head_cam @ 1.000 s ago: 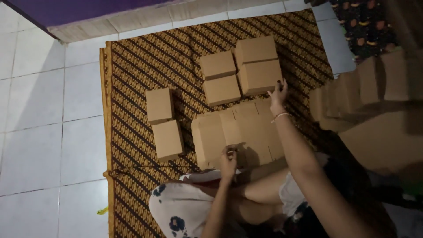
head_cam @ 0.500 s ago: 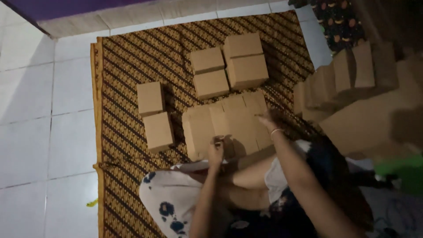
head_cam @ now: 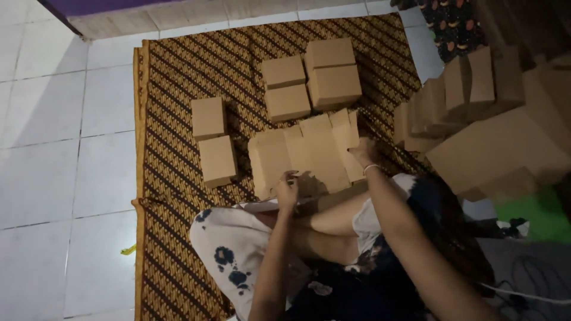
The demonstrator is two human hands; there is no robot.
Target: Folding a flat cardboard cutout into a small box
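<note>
Patterned brown mat [head_cam: 178, 77] over white floor tiles [head_cam: 47, 148], flat cardboard blank [head_cam: 309, 157] at its centre. Left hand [head_cam: 288, 189] pinching blank's near edge, right hand [head_cam: 363, 153] pressing its right flap, likely steadying for folding. Folded boxes [head_cam: 312, 80] beyond blank, two more [head_cam: 213, 139] left. Bare tiles further left; box stack [head_cam: 452, 101] crowding right.

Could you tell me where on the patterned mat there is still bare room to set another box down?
The brown patterned woven mat is bare along its left strip, left of the two small closed cardboard boxes, and across its top-left corner. It is crowded in the middle: four closed cardboard boxes sit just above the flat unfolded cardboard sheet, which the left hand and right hand touch.
</note>
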